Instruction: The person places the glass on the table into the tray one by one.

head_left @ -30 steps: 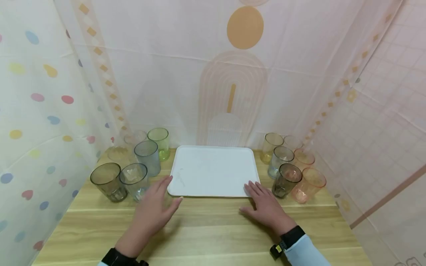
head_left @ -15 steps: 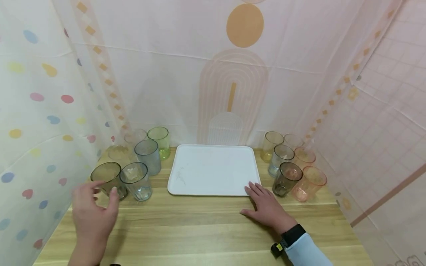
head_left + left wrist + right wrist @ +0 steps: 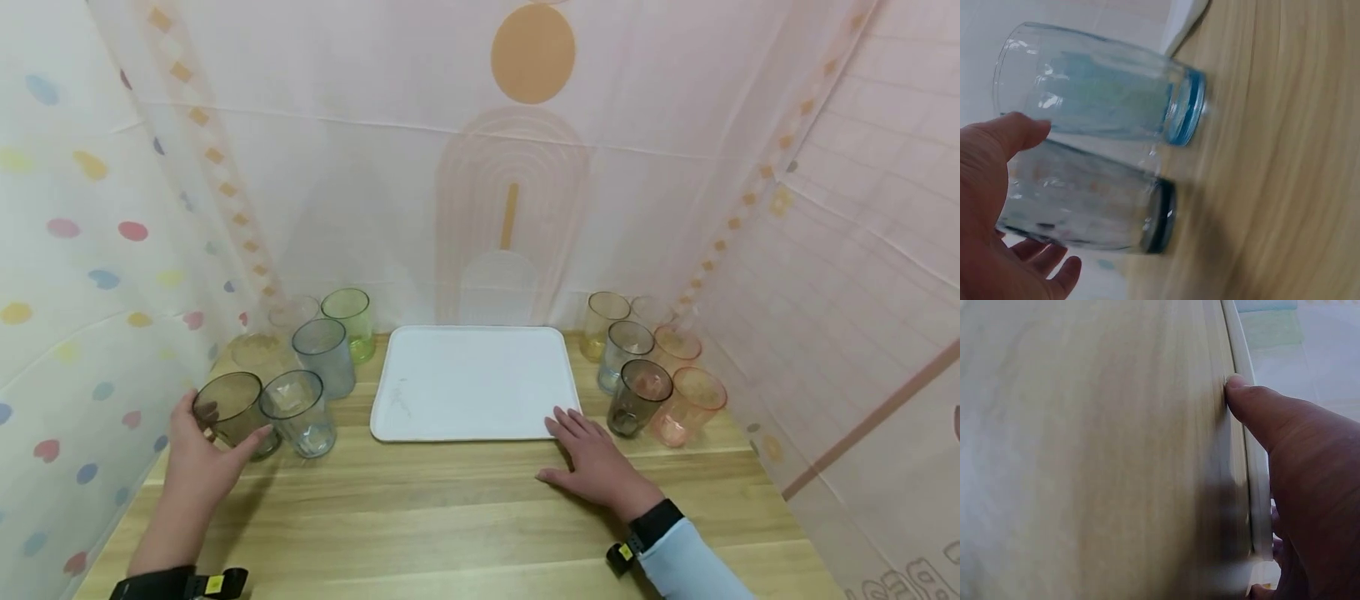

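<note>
The left hand [image 3: 201, 454] reaches to the near left of the surface, its fingers [image 3: 182, 414] and thumb curled around the smoky grey clear plastic tumbler [image 3: 234, 414]; the left wrist view shows the thumb [image 3: 1007, 134] on one side of that tumbler [image 3: 1085, 206] and the fingertips showing below its other side, so the hand grips it while it stands upright on the wood. Just beside it on the right, about touching, stands a pale blue clear plastic tumbler [image 3: 297, 412], seen also in the left wrist view [image 3: 1100, 94].

The right hand [image 3: 596, 467] lies flat on the light wooden surface [image 3: 450, 517], fingers straight and slightly spread, holding nothing; its fingertips [image 3: 564, 421] touch the near right corner of the white rectangular plastic tray [image 3: 472, 379]. The right wrist view shows the thumb [image 3: 1254, 403] pressed against the tray's rim [image 3: 1241, 369].

Further back on the left stand a blue-grey tumbler [image 3: 324, 357], a green tumbler [image 3: 349, 323], and two faint clear ones against the curtain. To the right of the tray is a cluster: a dark brown tumbler [image 3: 637, 397] and an orange-pink tumbler [image 3: 690, 406] nearest, then a pale blue one [image 3: 624, 355], a peach one [image 3: 675, 347] and a yellow one [image 3: 603, 323] behind.

Pale patterned curtains [image 3: 525, 167] close in the surface on three sides.
</note>
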A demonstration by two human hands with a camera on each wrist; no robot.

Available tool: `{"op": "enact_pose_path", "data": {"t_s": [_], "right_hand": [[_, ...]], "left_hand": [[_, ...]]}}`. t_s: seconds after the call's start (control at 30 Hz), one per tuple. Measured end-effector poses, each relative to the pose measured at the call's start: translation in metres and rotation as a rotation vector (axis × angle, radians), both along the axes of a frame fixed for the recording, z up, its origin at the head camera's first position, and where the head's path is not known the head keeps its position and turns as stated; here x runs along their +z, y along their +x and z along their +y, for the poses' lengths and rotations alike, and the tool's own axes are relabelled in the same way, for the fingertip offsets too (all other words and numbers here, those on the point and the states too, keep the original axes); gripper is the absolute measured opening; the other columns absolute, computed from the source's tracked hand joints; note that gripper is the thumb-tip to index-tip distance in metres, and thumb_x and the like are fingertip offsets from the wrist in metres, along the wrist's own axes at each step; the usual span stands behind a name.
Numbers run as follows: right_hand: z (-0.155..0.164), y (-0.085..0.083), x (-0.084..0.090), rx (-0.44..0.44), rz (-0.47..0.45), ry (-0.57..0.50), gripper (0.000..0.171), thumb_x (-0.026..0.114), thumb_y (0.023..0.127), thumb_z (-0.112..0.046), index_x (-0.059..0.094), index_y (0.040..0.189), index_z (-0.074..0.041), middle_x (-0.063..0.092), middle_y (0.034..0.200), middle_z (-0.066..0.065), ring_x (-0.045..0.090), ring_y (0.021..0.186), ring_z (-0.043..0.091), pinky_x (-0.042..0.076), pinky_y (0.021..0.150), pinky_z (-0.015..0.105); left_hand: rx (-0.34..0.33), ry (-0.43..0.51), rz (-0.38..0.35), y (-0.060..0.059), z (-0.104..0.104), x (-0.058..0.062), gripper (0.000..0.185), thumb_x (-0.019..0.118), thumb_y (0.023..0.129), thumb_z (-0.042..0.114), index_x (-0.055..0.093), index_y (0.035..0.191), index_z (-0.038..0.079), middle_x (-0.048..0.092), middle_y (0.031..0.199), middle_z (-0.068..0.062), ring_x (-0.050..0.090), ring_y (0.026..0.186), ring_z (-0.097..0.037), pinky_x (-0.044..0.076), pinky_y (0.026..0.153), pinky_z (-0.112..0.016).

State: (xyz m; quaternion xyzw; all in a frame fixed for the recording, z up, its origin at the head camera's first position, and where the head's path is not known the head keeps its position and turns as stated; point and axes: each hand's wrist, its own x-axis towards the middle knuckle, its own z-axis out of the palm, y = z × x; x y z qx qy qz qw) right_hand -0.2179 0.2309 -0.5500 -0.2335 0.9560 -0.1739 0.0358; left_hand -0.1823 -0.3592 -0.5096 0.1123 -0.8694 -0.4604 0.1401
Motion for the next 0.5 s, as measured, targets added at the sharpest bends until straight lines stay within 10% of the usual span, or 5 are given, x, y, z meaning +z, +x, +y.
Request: {"op": "enact_pose_path", "data": {"t_s": [0.37,0.5], "right_hand": [[0.0,0.0,-0.002,0.004,-0.005,-0.01,0.095,0.074,0.1,-0.066,0.043,0.171,-0.011,0.03,0.181,0.013,0.024,0.167,0.041,0.024,0.131,0.07],[0.001,-0.001,-0.004,0.006,-0.006,-0.007,0.095,0.073,0.1,-0.067,0.042,0.172,-0.012,0.029,0.181,0.012,0.023,0.167,0.04,0.023,0.132,0.068]], "left_hand": [[0.082,0.056,-0.024,-0.001,0.003,0.0,0.113,0.08,0.103,0.037,-0.002,0.176,0.01,0.03,0.171,-0.029,0.035,0.154,-0.051,0.035,0.128,-0.063],[0.102,0.035,-0.008,0.011,0.003,0.002,0.11,0.085,0.1,0.032,0.007,0.174,0.006,0.041,0.159,-0.024,0.043,0.144,-0.04,0.044,0.111,-0.019]]}}
